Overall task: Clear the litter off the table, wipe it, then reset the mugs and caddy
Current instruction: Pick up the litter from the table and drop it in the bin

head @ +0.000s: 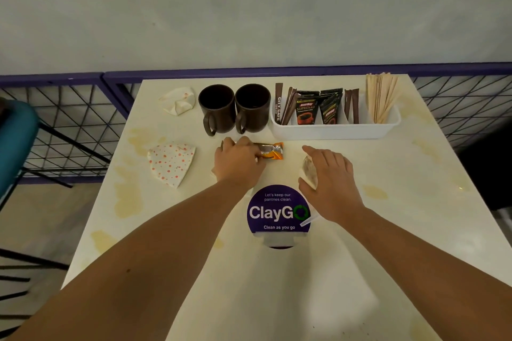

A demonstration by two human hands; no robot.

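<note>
Both forearms reach in from the bottom edge over the white counter, which carries yellowish stains along its left and right sides. Between the wrists stands a purple "ClayGo" sign. Left hand has its fingers curled onto an orange and silver wrapper, pinching its near end just in front of the mugs. Right hand lies with fingers spread and relaxed, palm resting over a crumpled brownish packet that shows at its left edge; no grasp is visible there. A dotted paper scrap lies left of the left hand, and a crumpled stained napkin sits at the far left corner. Two dark brown mugs stand side by side, touching, handles toward the camera. Just right of them is the white caddy, holding sugar sticks, coffee sachets and wooden stirrers.
</note>
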